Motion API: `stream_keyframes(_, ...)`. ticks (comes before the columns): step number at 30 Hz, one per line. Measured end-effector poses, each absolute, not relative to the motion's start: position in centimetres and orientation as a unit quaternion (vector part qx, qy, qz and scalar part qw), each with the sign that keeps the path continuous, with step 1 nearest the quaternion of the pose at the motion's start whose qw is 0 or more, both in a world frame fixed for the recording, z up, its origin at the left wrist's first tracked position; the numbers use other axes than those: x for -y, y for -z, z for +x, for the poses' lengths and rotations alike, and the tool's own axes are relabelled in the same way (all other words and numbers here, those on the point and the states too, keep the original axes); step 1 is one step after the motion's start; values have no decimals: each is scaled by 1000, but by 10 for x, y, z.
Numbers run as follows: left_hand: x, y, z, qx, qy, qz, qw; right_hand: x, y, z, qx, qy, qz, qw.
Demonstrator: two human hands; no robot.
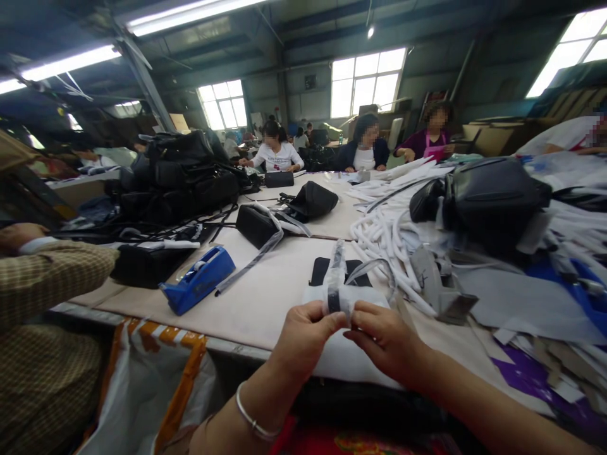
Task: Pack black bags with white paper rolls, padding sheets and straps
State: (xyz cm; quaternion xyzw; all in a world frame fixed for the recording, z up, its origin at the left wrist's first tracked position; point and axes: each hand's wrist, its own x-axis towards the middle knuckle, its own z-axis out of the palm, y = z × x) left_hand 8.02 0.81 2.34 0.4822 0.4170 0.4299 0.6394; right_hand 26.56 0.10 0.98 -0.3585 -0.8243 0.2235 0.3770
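My left hand (pixel 306 338) and my right hand (pixel 386 338) meet at the near edge of the beige worktable (pixel 265 297). Both pinch a white wrapped bundle with a dark strap (pixel 339 294) that stands up between the fingertips. My left wrist wears a silver bangle (pixel 251 420). A flat black piece (pixel 322 270) lies on the table just behind the bundle. A grey strap loops away from the bundle to the right.
A blue tape dispenser (pixel 199 279) sits to the left. Black bags (pixel 180 170) are piled at back left, white tubes (pixel 393 234) and a black bag (pixel 493 196) at right. A co-worker's checked sleeve (pixel 52 272) is at left. Several people sit at the far end.
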Motion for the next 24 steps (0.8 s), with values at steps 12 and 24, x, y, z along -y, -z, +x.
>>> stream_keyframes(12,6,3,94,-493,-375,778,110,1,-22,236,612,-467,-473,428)
stream_keyframes(24,-14,-24,77,-363,-389,347,772,6,3,245,765,-245,-398,443)
